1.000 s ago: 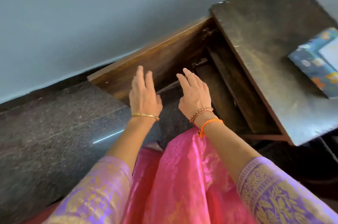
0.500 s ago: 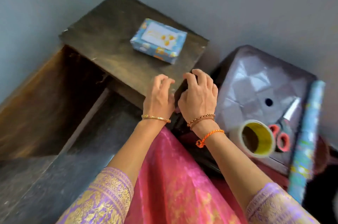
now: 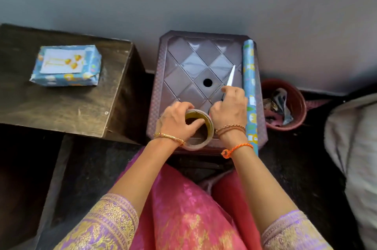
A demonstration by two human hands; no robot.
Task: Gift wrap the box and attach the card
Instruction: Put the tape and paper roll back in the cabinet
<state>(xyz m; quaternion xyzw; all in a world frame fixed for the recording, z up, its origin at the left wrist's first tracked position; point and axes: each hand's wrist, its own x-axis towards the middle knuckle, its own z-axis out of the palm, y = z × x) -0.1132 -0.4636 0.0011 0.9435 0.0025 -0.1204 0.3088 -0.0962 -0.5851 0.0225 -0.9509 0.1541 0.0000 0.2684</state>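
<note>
Wrapped box (image 3: 66,66) with the card (image 3: 62,60) on top sits on the dark wooden table (image 3: 67,107) at 9 o'clock, well back from its edges. On the plastic stool (image 3: 183,60), left hand (image 3: 176,122) grips the tape roll (image 3: 201,130) at the near edge – thumb inside the core. Right hand (image 3: 229,109) curls round the scissors (image 3: 230,77), blades pointing to 12. Paper roll (image 3: 250,94) lies along the stool's 3 o'clock edge – bin (image 3: 293,98) just beyond.

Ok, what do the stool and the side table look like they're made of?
The stool looks like moulded plastic, glossy brown: light glints off its raised diamond pattern and there is a round hole in the top. The side table looks like dark wood, matte and scuffed, with grain streaks showing.
</note>
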